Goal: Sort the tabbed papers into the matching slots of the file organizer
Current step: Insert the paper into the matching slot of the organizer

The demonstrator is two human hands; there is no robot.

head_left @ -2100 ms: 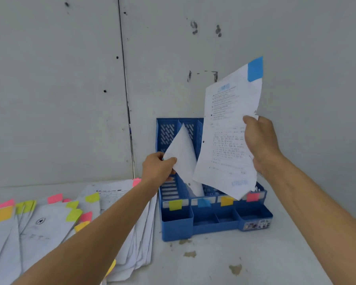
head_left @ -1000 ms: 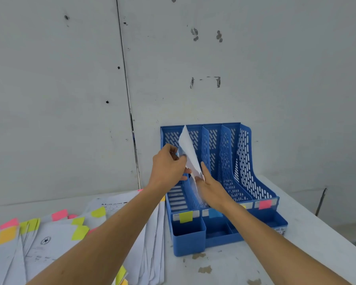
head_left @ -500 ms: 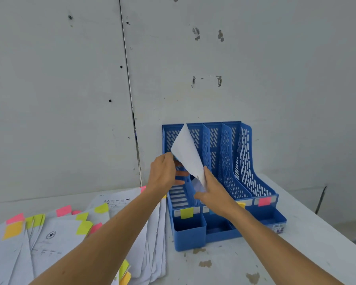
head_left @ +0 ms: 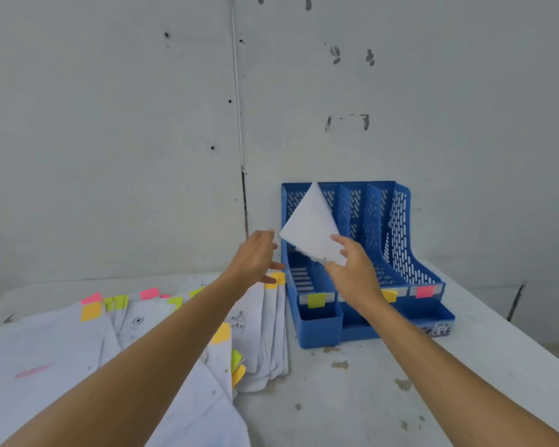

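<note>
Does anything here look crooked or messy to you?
Yes. The white sheet in the blue organizer leans diagonally, one corner poking up, instead of standing straight in a slot. The loose papers on the table are fanned out unevenly, and the tabletop paint is chipped in spots.

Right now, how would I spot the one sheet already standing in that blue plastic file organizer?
Find the blue plastic file organizer against the grey wall. The white paper sheet leans inside it, by the right hand. The other slots in view stand bare.

Right hand (head_left: 355, 275) touches paper (head_left: 310, 225) in organizer (head_left: 397, 221)
</note>
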